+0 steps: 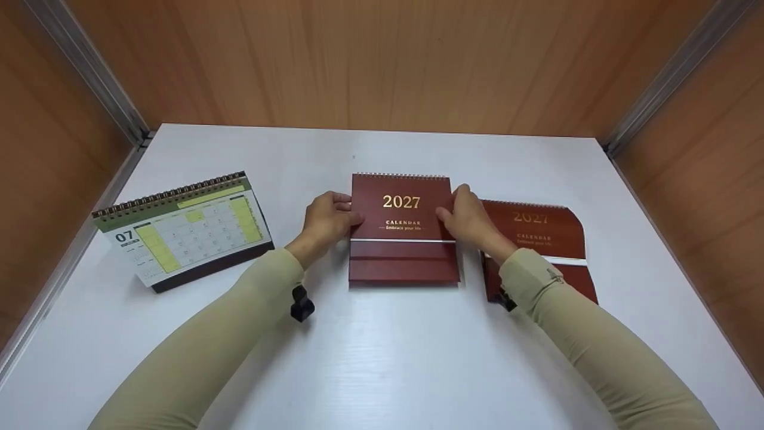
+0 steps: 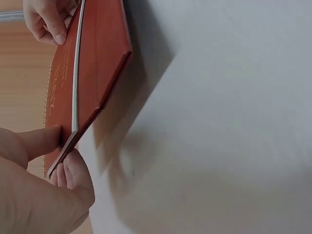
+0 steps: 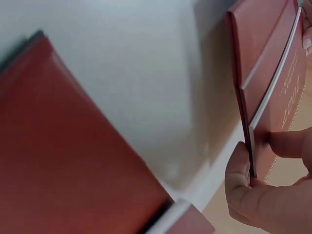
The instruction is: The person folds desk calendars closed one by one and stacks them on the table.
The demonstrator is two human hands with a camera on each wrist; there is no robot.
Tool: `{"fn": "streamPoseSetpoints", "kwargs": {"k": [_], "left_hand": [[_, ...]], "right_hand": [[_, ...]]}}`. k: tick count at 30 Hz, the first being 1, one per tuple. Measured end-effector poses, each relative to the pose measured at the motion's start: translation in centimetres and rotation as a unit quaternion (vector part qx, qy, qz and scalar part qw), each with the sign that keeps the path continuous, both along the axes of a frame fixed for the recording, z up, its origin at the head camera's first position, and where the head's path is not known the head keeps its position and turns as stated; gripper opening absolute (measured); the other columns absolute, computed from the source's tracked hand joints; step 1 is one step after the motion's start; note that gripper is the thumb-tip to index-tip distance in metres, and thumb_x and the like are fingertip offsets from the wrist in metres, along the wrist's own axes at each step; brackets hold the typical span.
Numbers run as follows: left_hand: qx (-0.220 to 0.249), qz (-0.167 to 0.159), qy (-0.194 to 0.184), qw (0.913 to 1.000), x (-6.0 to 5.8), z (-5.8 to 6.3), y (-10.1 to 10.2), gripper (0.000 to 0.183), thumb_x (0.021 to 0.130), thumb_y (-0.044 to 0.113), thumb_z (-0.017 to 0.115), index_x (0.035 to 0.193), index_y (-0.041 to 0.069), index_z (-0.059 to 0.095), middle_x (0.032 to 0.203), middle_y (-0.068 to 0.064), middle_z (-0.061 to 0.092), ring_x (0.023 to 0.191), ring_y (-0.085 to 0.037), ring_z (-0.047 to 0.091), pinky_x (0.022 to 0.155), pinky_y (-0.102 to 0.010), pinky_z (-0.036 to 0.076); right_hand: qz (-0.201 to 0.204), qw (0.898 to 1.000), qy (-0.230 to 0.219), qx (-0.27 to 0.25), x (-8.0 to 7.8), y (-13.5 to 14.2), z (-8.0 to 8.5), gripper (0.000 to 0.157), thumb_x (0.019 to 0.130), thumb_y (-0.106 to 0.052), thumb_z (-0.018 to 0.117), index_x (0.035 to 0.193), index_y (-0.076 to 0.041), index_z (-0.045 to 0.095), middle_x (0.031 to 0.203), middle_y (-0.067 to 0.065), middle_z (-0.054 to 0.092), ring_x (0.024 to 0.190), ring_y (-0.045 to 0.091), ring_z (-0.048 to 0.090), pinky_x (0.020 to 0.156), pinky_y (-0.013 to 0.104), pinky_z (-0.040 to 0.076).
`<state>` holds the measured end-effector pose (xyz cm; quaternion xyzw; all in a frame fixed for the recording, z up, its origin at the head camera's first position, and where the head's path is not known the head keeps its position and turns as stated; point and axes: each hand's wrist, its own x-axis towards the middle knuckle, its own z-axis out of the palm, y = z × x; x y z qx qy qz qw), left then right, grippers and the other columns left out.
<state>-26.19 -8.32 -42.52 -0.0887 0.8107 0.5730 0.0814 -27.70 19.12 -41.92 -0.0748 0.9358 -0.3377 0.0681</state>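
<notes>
Between both hands is a dark red 2027 desk calendar [image 1: 401,215] with gold lettering, a spiral binding along its top and a white page edge across its front. My left hand [image 1: 328,218] pinches its left side, thumb on the cover and fingers behind, as the left wrist view also shows. On the opposite side my right hand [image 1: 468,218] pinches the edge the same way, thumb in front. In the left wrist view the calendar's lower edge [image 2: 114,80] casts a shadow on the white table.
A second red 2027 calendar [image 1: 537,230] lies at the right, partly behind the right forearm. An open calendar [image 1: 191,227] showing month 07 stands tilted at the left. Wooden panels [image 1: 382,65] wall the white table [image 1: 382,358] at the back and sides.
</notes>
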Motion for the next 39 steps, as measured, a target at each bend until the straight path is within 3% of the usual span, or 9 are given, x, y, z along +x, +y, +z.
{"fn": "streamPoseSetpoints", "kwargs": {"k": [4,10,19,27,39], "left_hand": [[0.01,-0.001,0.013,0.9999,0.1,0.6,0.6,0.051,0.094,0.008,0.076,0.14,-0.001,0.058,0.132,-0.013,0.066,0.121,-0.024,0.065,0.102,-0.033,0.054],[0.046,-0.008,0.033,0.9984,0.3,1.3,2.4,0.051,0.094,0.009,0.079,0.139,-0.002,0.058,0.131,-0.014,0.065,0.121,-0.025,0.065,0.101,-0.035,0.055],[0.077,-0.045,0.037,0.9953,0.9,1.3,5.2,0.05,0.096,0.008,0.078,0.141,0.0,0.057,0.133,-0.014,0.064,0.126,-0.026,0.065,0.102,-0.035,0.056],[0.093,-0.097,0.033,0.9904,1.2,1.3,7.5,0.053,0.098,0.006,0.076,0.146,0.003,0.053,0.137,-0.01,0.062,0.129,-0.024,0.063,0.101,-0.032,0.057],[0.139,-0.118,0.019,0.983,1.4,0.8,11.6,0.056,0.099,0.004,0.073,0.151,0.004,0.053,0.136,-0.01,0.061,0.128,-0.025,0.064,0.103,-0.034,0.056]], "right_hand": [[-0.006,1.0,0.004,-0.002,-0.1,1.0,1.2,0.043,0.111,-0.019,0.057,0.135,0.014,0.043,0.121,0.029,0.056,0.099,0.031,0.053,0.087,0.046,0.048],[-0.02,1.0,0.013,-0.003,-0.1,3.1,3.0,0.046,0.11,-0.02,0.059,0.14,0.012,0.045,0.133,0.03,0.058,0.107,0.034,0.063,0.09,0.046,0.052],[-0.039,0.999,-0.003,-0.004,0.5,6.9,4.7,0.05,0.108,-0.023,0.063,0.144,0.007,0.045,0.14,0.026,0.057,0.11,0.033,0.066,0.095,0.045,0.051],[-0.046,0.999,-0.027,0.0,1.3,9.9,4.9,0.055,0.11,-0.027,0.06,0.149,0.006,0.04,0.143,0.025,0.052,0.117,0.036,0.064,0.1,0.05,0.051],[-0.058,0.997,-0.038,0.026,1.2,13.6,4.0,0.059,0.108,-0.025,0.054,0.147,0.015,0.034,0.141,0.037,0.048,0.127,0.046,0.053,0.106,0.062,0.045]]}}
